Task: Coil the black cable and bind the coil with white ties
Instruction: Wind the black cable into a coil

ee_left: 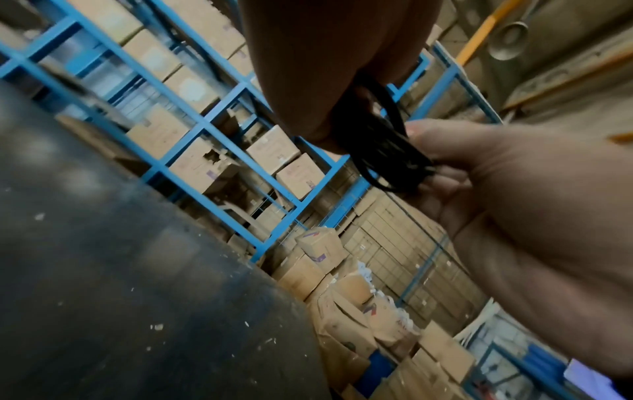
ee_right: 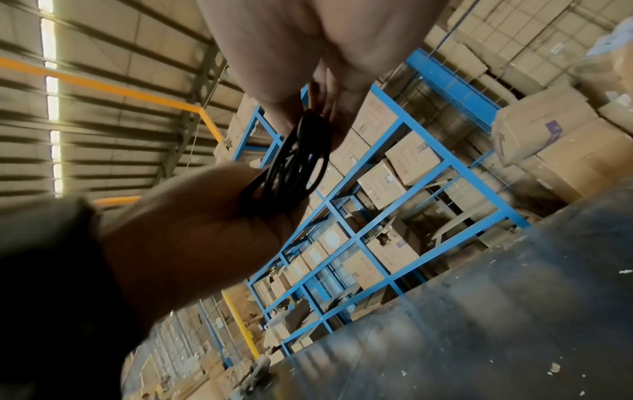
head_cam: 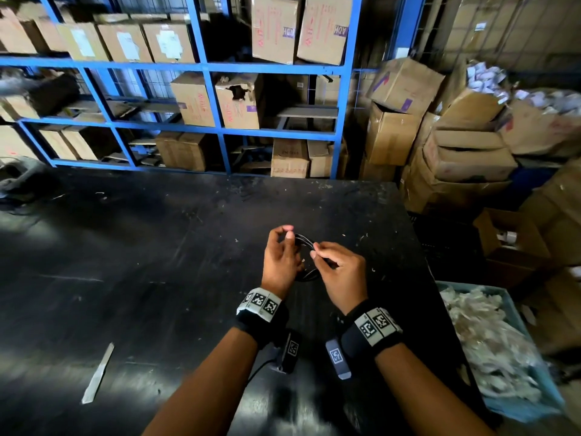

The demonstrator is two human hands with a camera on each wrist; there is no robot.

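On the left of the black table [head_cam: 157, 247] lies a flat pale strip [head_cam: 98, 374]. Near the middle, the left hand [head_cam: 280, 261] holds the black cable [head_cam: 304, 242], already wound into a small coil, above the table; its fingers curl around one side of the coil. The right hand [head_cam: 341, 272] pinches the other side between thumb and fingertips. At the far right stands a blue crate [head_cam: 515, 305] with whitish pieces inside.
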